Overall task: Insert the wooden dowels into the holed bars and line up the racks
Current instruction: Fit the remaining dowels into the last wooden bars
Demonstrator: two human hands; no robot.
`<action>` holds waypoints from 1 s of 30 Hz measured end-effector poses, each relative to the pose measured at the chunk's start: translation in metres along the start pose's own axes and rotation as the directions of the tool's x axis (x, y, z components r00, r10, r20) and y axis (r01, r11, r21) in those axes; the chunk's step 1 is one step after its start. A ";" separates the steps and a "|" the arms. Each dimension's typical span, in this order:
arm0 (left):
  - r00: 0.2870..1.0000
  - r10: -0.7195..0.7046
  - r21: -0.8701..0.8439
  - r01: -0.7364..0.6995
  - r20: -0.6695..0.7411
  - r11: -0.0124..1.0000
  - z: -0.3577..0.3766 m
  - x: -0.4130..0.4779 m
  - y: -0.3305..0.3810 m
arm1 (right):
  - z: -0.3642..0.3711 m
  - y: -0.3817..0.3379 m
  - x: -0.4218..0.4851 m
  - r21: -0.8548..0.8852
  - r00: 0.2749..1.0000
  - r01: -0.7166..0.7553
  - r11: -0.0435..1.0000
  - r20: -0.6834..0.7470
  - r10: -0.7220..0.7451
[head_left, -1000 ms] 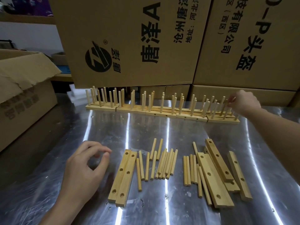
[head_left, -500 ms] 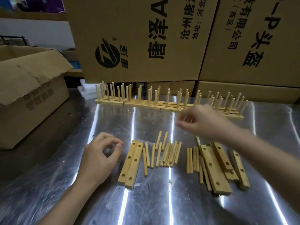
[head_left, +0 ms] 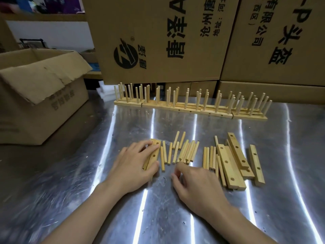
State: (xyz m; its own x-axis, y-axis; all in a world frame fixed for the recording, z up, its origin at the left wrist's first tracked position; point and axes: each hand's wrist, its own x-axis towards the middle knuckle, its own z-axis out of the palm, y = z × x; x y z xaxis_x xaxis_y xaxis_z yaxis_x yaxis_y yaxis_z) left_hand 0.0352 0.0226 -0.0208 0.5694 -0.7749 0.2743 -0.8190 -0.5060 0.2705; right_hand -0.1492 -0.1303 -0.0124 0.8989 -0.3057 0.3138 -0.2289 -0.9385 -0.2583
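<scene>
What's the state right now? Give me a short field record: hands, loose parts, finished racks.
left hand: grips two holed bars lying side by side
right hand: fingers curled at near ends of loose dowels; grip unclear
spare bars: piled to the right, beside more dowels
finished racks: one row at the far edge of the table

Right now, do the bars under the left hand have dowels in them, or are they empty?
Empty. The bars under the left hand lie flat, their visible holes bare; the dowels lie loose beside them.
</scene>
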 end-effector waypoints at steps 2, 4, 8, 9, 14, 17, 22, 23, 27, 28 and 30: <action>0.999 -0.041 0.027 0.042 -0.027 0.999 0.003 -0.001 0.010 | 0.001 0.000 0.001 0.001 1.000 0.013 1.000 -0.004 -0.013; 0.997 -0.069 0.034 0.071 -0.036 0.997 0.004 -0.001 0.017 | 0.000 0.001 0.001 0.010 1.000 0.015 1.000 0.001 -0.015; 0.995 -0.095 0.030 0.096 -0.017 0.995 0.000 -0.002 0.020 | -0.002 0.000 0.002 0.060 1.000 -0.014 0.998 0.017 0.013; 0.995 -0.094 0.039 0.094 -0.016 0.995 0.000 -0.003 0.019 | -0.006 -0.001 0.001 0.107 1.000 -0.024 0.994 0.006 0.023; 0.993 -0.114 -0.006 0.114 -0.022 0.994 -0.002 -0.001 0.015 | -0.051 0.025 0.010 0.298 0.973 -0.143 0.944 -0.134 0.190; 0.991 -0.130 -0.065 0.127 -0.040 0.990 0.003 0.001 0.012 | -0.083 0.057 -0.002 0.427 0.883 -0.184 0.885 -0.325 0.340; 0.910 -0.406 -0.644 0.266 -0.077 0.718 0.003 0.022 0.006 | -0.103 0.079 -0.036 0.521 0.875 -0.226 0.823 -0.261 0.407; 0.893 -0.443 -0.661 0.291 -0.071 0.692 0.005 0.024 0.007 | -0.107 0.086 -0.030 0.503 0.873 -0.245 0.829 -0.256 0.414; 0.816 -0.575 -0.735 0.355 -0.058 0.578 0.006 0.033 0.008 | -0.128 0.115 0.024 0.389 0.866 -0.347 0.853 -0.216 0.451; 0.804 -0.593 -0.743 0.367 -0.051 0.561 0.004 0.033 0.009 | -0.128 0.123 0.036 0.358 0.874 -0.385 0.851 -0.154 0.461; 0.799 -0.599 -0.728 0.378 -0.055 0.572 0.002 0.034 0.011 | -0.121 0.140 0.052 0.292 0.869 -0.473 0.831 -0.003 0.495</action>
State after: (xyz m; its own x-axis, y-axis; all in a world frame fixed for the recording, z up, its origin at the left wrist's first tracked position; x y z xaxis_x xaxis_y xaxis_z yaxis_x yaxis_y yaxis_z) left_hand 0.0452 -0.0096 -0.0101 0.9494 -0.2947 0.1082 -0.2014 -0.3070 0.9302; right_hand -0.1796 -0.2967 0.0781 0.6669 -0.7304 0.1472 -0.5059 -0.5889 -0.6303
